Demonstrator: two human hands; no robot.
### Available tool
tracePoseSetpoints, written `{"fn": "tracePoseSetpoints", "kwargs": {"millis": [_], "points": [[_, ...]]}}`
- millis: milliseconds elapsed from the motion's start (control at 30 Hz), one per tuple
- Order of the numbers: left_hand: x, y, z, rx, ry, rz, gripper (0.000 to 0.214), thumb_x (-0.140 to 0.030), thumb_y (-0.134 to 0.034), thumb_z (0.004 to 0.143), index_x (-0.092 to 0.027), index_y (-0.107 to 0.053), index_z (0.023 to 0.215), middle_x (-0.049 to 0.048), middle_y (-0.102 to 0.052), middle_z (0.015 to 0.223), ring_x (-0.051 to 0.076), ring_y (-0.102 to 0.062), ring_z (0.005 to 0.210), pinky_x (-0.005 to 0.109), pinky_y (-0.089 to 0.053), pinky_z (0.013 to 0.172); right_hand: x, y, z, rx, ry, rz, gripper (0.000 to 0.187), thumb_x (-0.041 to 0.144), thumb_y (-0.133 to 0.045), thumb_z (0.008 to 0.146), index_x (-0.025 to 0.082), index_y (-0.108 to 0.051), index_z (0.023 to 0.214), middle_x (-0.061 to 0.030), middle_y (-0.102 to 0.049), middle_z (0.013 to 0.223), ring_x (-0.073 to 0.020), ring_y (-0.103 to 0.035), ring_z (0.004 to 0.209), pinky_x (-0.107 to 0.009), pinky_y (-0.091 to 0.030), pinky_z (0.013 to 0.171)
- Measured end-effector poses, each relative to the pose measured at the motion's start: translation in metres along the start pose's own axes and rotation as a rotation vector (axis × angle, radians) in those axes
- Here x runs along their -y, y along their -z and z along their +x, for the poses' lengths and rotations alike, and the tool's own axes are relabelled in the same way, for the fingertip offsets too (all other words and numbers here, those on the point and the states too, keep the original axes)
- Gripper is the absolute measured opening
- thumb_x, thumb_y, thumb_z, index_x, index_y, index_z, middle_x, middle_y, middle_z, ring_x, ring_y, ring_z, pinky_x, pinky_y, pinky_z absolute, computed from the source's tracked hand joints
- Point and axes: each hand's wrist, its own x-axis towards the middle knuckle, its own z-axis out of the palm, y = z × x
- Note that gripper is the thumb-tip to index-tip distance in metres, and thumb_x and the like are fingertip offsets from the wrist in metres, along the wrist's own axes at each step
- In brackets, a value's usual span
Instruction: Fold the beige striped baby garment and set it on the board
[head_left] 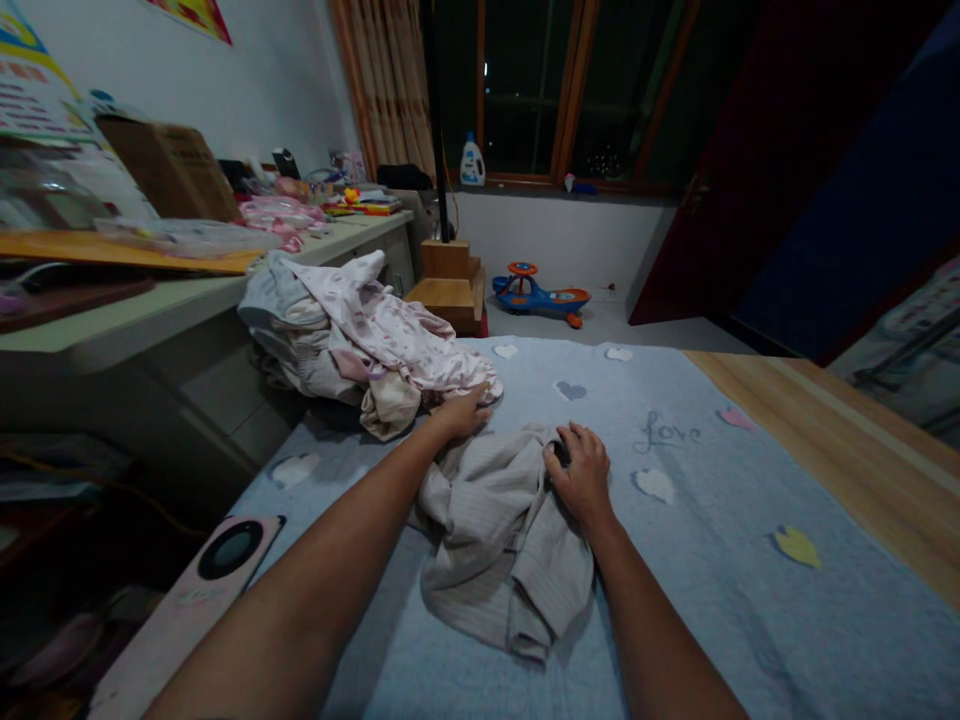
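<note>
A crumpled light-grey striped garment (487, 500) lies on the blue bed cover (697, 540) in front of me; whether it is a top or trousers I cannot tell. My left hand (463, 414) is at its far left edge, fingers stretched out, close to a white-and-pink patterned garment (405, 345) that spills from a heap of clothes (300, 340). At the far right edge of the grey garment rests my right hand (583, 468), touching the cloth. Its fingers are bent but apart, with a dark gap between thumb and forefinger.
Left of the bed runs a cluttered desk (360, 235) with a cardboard box (169, 165). Beyond the bed stand a wooden step-shaped piece (446, 290) and a blue-and-orange ride-on toy (541, 295). A detergent bottle (472, 162) is on the windowsill. Bare wood (840, 430) borders the cover at right.
</note>
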Motion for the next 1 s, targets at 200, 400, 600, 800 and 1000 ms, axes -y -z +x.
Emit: {"fn": "tracePoseSetpoints", "kwargs": {"millis": [200,400,600,800,1000], "points": [[0.002,-0.009,0.02,0.03,0.06,0.045,0.06,-0.042,-0.051,0.092,-0.022,-0.042,0.148,0.0173,-0.052,0.146,0.032,-0.053,0.131,0.041,-0.041,0.105,-0.004,0.0,0.001,0.016,-0.001,0.037,0.043,0.043,-0.054,0.089,0.018,-0.065,0.123,-0.016,-0.057,0.131,-0.0315,-0.047,0.124,-0.05,-0.04,0.104],[0.0,-0.013,0.027,0.027,0.169,0.089,0.064,-0.057,-0.039,0.095,-0.029,-0.036,0.152,0.0214,-0.038,0.155,0.043,-0.037,0.142,0.06,-0.033,0.107,-0.006,-0.001,0.0,0.014,-0.009,0.061,0.044,0.043,-0.055,0.089,0.017,-0.064,0.123,-0.0164,-0.057,0.131,-0.0312,-0.049,0.123,-0.049,-0.041,0.103],[0.007,-0.015,0.042,-0.043,0.209,0.118,0.06,-0.047,-0.028,0.1,-0.025,-0.031,0.155,0.0203,-0.034,0.158,0.038,-0.037,0.143,0.054,-0.033,0.111,-0.005,0.001,-0.002,0.017,-0.026,0.067,0.044,0.043,-0.055,0.089,0.018,-0.064,0.124,-0.0161,-0.057,0.131,-0.0313,-0.049,0.123,-0.049,-0.041,0.103],[0.014,-0.02,0.04,-0.13,0.141,0.194,0.054,-0.029,-0.044,0.093,-0.025,-0.046,0.147,0.0126,-0.047,0.153,0.029,-0.04,0.142,0.043,-0.032,0.116,-0.004,0.002,-0.002,0.02,-0.026,0.085,0.044,0.042,-0.055,0.089,0.018,-0.064,0.124,-0.0158,-0.058,0.13,-0.0306,-0.05,0.122,-0.049,-0.041,0.102],[0.004,-0.017,0.027,-0.143,0.132,0.262,0.051,-0.028,-0.042,0.094,-0.021,-0.047,0.144,0.0202,-0.065,0.128,0.033,-0.06,0.12,0.049,-0.046,0.098,-0.004,0.003,-0.002,0.017,-0.029,0.09,0.042,0.042,-0.055,0.089,0.019,-0.064,0.124,-0.0151,-0.058,0.129,-0.0303,-0.05,0.121,-0.048,-0.042,0.102]]}}
